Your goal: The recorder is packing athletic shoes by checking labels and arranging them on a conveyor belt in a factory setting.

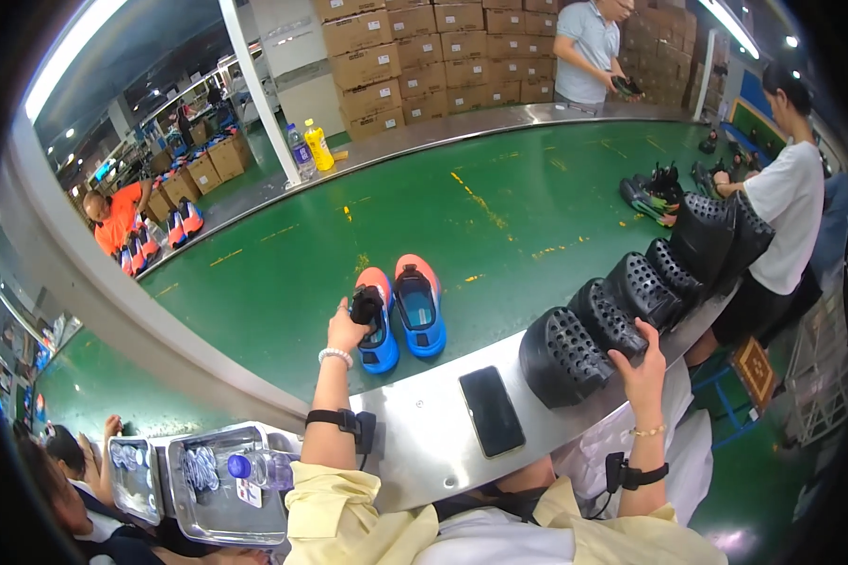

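Note:
On the green belt two coral-and-blue sneakers, a left sneaker (379, 350) and a right sneaker (418, 306), stand side by side, toes pointing away. My left hand (347, 328) is closed at the dark upper of the left sneaker; its fingertips are partly hidden by a dark part there. Over the metal ledge runs a row of black, hole-studded, clog-shaped pieces, the nearest piece (561, 358) at the ledge's middle. With thumb and fingers my right hand (639, 365) grips the near edge of the second perforated black piece (605, 314).
A dark phone (492, 411) lies on the metal ledge (410, 452). At left are a metal tray (224, 523) and a purple-capped bottle (269, 469). Black-green shoes (648, 198) sit on the belt near a co-worker (790, 202). Another person (589, 52) stands across it.

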### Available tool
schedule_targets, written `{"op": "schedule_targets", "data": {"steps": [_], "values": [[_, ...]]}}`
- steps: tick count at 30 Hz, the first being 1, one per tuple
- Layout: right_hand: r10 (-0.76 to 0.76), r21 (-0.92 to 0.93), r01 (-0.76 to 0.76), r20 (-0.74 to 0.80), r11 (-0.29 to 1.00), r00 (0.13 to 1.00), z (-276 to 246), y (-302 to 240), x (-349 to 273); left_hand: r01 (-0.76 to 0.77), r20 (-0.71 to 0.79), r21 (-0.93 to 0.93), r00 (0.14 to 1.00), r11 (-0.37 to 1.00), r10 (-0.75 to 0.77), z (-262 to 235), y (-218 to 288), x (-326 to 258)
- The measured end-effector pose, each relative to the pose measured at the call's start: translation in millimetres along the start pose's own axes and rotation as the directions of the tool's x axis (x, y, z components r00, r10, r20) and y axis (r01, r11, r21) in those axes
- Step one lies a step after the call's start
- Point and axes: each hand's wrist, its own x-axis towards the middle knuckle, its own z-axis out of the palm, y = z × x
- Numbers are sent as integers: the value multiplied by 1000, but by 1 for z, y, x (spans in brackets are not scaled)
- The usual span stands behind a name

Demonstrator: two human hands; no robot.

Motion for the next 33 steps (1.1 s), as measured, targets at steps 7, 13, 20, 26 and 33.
{"op": "schedule_targets", "data": {"steps": [7, 13, 20, 26, 33], "values": [[6, 490, 0, -11, 872, 1000, -9, -116, 11, 103, -34, -100, 994, 990, -107, 21, -15, -5], [-211, 95, 189, 518, 977, 829, 123, -200, 29, 98, -13, -52, 995, 994, -98, 11, 1, -14], [-62, -227, 297, 690, 928, 721, 206, -220, 57, -384, -552, -434, 828, 815, 97, 8, 71, -105], [-58, -278, 314, 658, 908, 751, 252, -248, 59, -254, -249, -278, 950, 926, 186, 39, 56, -128], [181, -439, 294, 765, 849, 618, 257, -243, 95, -223, -200, -264, 964, 939, 173, 49, 67, -118]]}}
